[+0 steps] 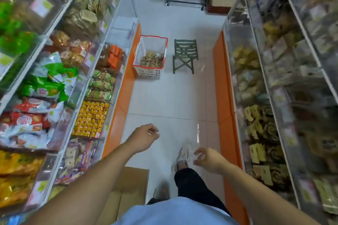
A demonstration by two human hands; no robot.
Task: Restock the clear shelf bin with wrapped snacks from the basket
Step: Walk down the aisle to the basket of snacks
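Both hands empty: left hand point(144, 138) loosely curled, right hand point(206, 160) half open. Basket point(140, 52) with wrapped snacks point(151, 59) sits far up the aisle on the floor, left side, just beside a folding stool point(185, 55). Risks: tripping on the near cardboard box point(131, 188), or clipping the stool when reaching. Which clear bin is the target is unclear; shelves blurred, snack labels unreadable

I note basket point(150, 56) on aisle floor point(170, 97) ahead, against left shelving point(102, 71); folding stool point(185, 55) just right of it; wrapped snacks point(151, 59) inside.
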